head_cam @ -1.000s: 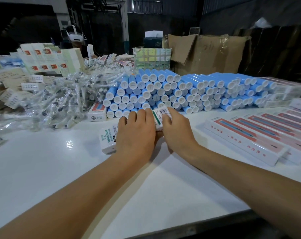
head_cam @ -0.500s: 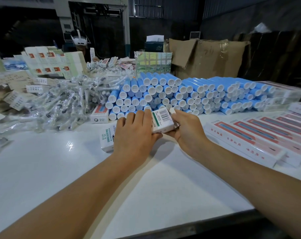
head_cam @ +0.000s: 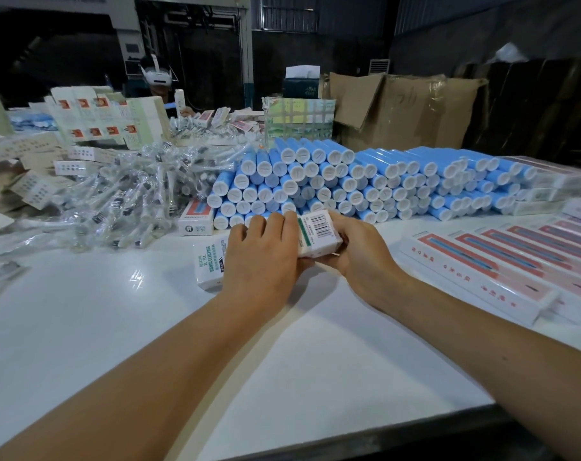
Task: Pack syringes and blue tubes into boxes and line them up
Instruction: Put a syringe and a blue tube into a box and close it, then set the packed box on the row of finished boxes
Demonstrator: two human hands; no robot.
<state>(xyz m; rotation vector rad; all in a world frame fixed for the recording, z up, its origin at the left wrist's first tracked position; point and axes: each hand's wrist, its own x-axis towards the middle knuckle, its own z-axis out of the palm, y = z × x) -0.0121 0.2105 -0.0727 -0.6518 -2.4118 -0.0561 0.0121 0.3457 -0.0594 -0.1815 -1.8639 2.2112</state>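
A long white box [head_cam: 319,232] with a barcode and a green stripe lies across the table's middle, tilted up at its right end. My left hand [head_cam: 261,257] lies over its middle with fingers curled on the far edge; its left end [head_cam: 207,261] sticks out with printed lettering. My right hand [head_cam: 360,252] grips the right end, thumb on top. Behind them, blue tubes [head_cam: 349,184] with white caps are stacked in a wide pile. A heap of plastic-wrapped syringes [head_cam: 129,197] lies to the left.
Packed red-and-white boxes [head_cam: 502,274] lie in a row at the right. A small box [head_cam: 196,217] sits by the tube pile. Flat cartons [head_cam: 26,174] and stacked boxes [head_cam: 106,118] crowd the far left. A person [head_cam: 157,78] sits across; cardboard [head_cam: 399,111] stands behind.
The box's right end has lifted off the table and turned its barcode face up toward me. Both hands stayed on it and moved slightly nearer.
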